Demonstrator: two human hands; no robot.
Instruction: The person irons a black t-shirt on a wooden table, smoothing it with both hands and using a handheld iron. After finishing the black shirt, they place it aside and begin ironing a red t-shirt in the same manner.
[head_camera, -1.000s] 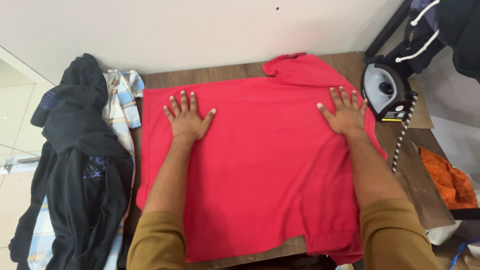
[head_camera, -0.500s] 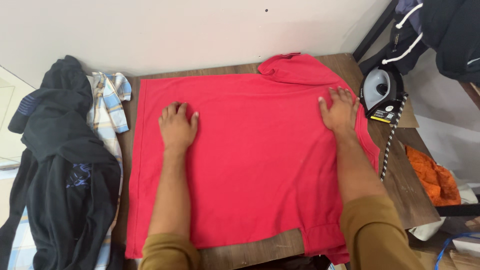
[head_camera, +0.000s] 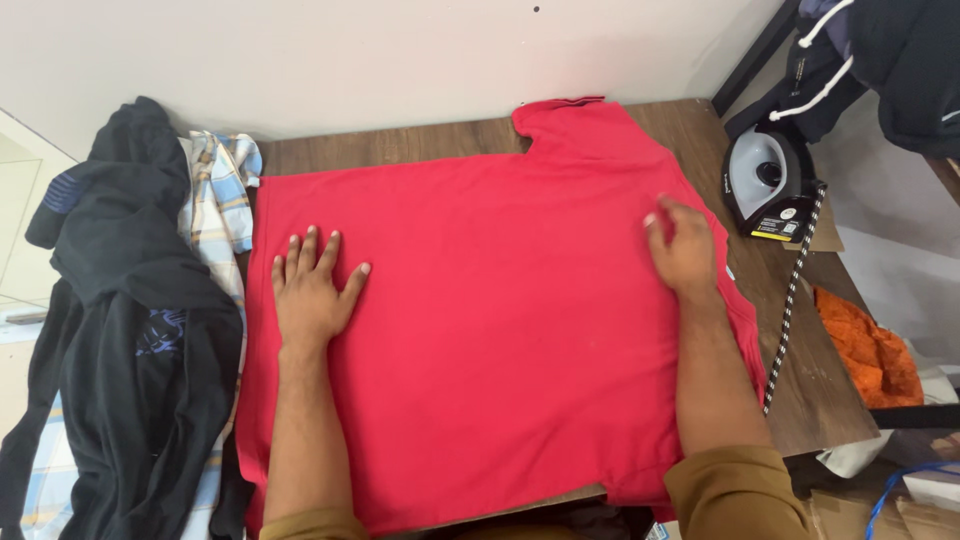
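Nearest the camera: two forearms in olive-brown sleeves, reaching out over a red shirt (head_camera: 500, 330) spread flat across the wooden tabletop (head_camera: 400, 150). Shirt covering most of the tabletop, hem toward the near edge, one sleeve (head_camera: 580, 125) lying out at the far side toward the wall.

On the shirt's left part, the left hand (head_camera: 310, 295), palm down, fingers (head_camera: 310, 250) spread wide and laid flat on the cloth, gripping nothing. On the shirt's right part, near its right edge, the right hand (head_camera: 685, 250), also down on the fabric, its fingers (head_camera: 665, 215) drawn closer together and slightly curled; blurred, so cannot tell whether any cloth is pinched between them.

Off the left edge of the tabletop, a heap of dark garments (head_camera: 130, 330) draped over a plaid blue-and-white shirt (head_camera: 225, 185), just beside the red shirt's left edge.

Right of the red shirt, a striped cord (head_camera: 795, 290) running along the tabletop up to a black and grey iron (head_camera: 765, 180), resting near the far right corner. Lower right, beyond the tabletop's edge, an orange cloth (head_camera: 870, 350). Farthest off, a white wall (head_camera: 400, 50), and dark clothing with white drawstrings (head_camera: 880, 60) hanging at the upper right.
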